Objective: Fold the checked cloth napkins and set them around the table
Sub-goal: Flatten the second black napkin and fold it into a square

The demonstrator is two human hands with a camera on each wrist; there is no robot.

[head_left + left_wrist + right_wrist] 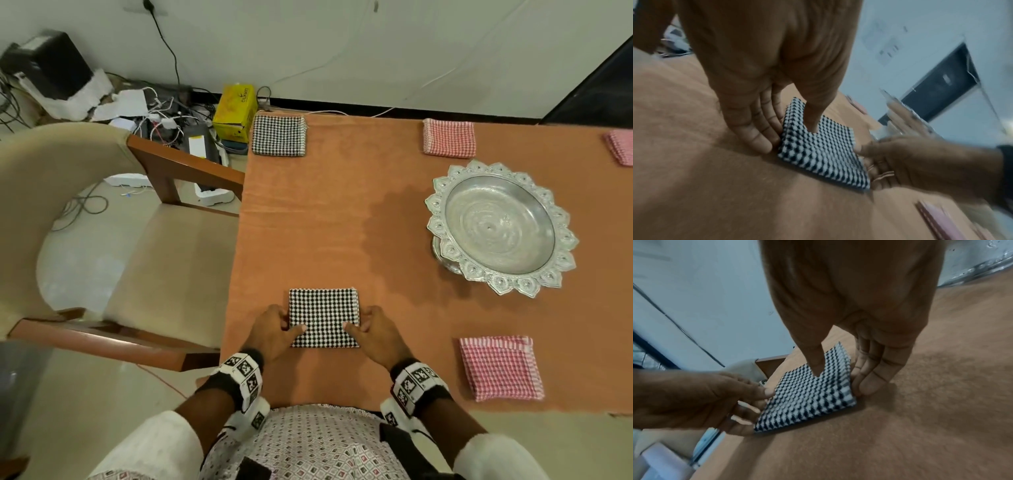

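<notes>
A folded black-and-white checked napkin (323, 317) is laid flat near the front edge of the desk (342, 212), which is covered with an orange cloth. The napkin is pinched from both sides: the left hand (274, 334) is set at its left edge, with the thumb pressed on top and the fingers (754, 129) tucked against the edge, and the right hand (376, 334) is set at its right edge in the same way, thumb on top and fingers (871, 376) curled against the side. In both wrist views the stacked layers of the fold are seen at the edge. A second black-and-white checked napkin (279, 136) is placed folded at the far left corner of the desk. A red checked napkin (449, 138) is laid along the far edge, and another (620, 147) is partly cut off at the right of the head view. A pink checked napkin (500, 367) is laid folded near the front edge, to the right of the right hand and apart from it. An ornate silver tray (445, 192) is set on the right part of the desk. A beige armchair (102, 240) is placed at the left end of the desk.
</notes>
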